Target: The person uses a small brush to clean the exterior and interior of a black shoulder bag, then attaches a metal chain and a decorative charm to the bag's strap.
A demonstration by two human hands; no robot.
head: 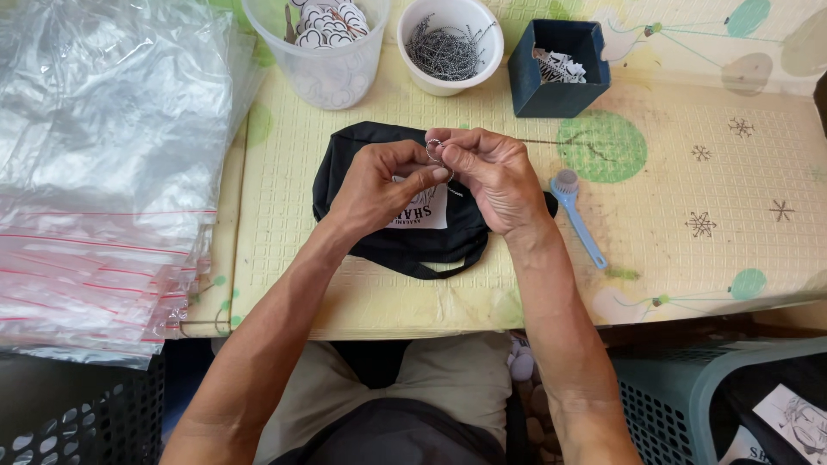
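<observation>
My left hand (376,185) and my right hand (491,176) meet above a black cloth bag (345,151) with a white label, lying on the pale yellow mat. Both pinch a small metal ball chain (435,151) bent into a loop between the fingertips. The chain is held just over the bag's upper edge. Whether anything hangs on the chain is hidden by my fingers.
A clear cup of printed charms (326,43), a white bowl of ball chains (448,43) and a dark blue box of tags (557,67) stand at the back. A blue brush (577,215) lies right of my hand. Stacked zip bags (103,181) fill the left. Plastic baskets (680,396) sit below.
</observation>
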